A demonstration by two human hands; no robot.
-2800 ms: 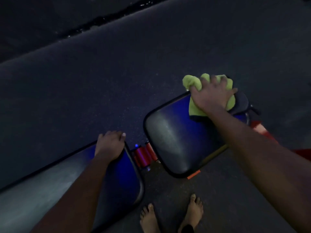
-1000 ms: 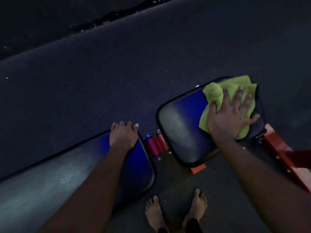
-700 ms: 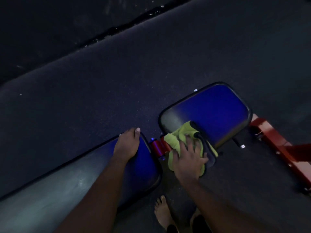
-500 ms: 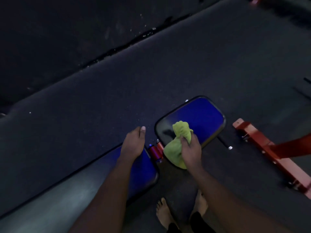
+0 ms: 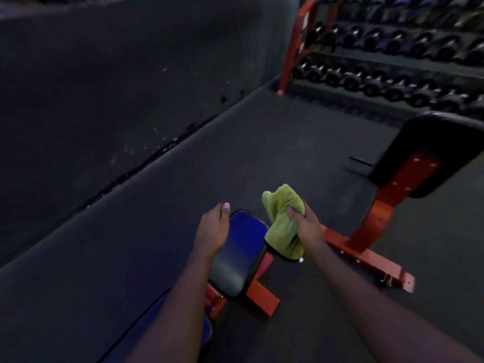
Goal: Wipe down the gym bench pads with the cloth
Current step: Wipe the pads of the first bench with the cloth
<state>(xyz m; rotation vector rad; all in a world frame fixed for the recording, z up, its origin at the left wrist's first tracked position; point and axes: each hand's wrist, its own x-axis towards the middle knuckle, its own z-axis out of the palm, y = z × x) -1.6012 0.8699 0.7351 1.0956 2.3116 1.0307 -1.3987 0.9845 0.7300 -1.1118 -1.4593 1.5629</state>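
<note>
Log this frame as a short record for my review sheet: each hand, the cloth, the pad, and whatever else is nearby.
left hand: rests on the left edge of the blue pad, holds nothing
right hand: grips the green cloth
cloth state: bunched, hanging by the pad's right edge; contact with the pad unclear
nearby: second bench with a black pad on a red frame, to the right; dumbbell rack behind it
lighting: dim

The cloth (image 5: pixel 283 231) was lime green, the pad (image 5: pixel 242 250) blue, the frame (image 5: pixel 370 222) red, the floor (image 5: pixel 235 153) dark grey.
</note>
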